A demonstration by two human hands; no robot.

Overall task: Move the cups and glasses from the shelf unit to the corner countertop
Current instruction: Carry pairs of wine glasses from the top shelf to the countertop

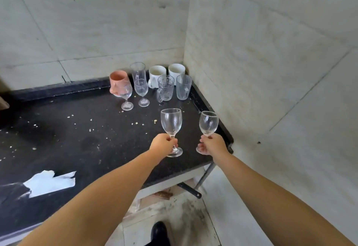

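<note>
Cups (157,73) behind glasses (165,87) on countertop (77,129)

There is one view only, from the person's head, tilted forward and down into the corner where the dark countertop (81,129) meets two pale walls (271,51). It sits close (both forearms reach out from the bottom edge), and the wide lens bends the wall lines and takes in floor (193,216) below.
</note>
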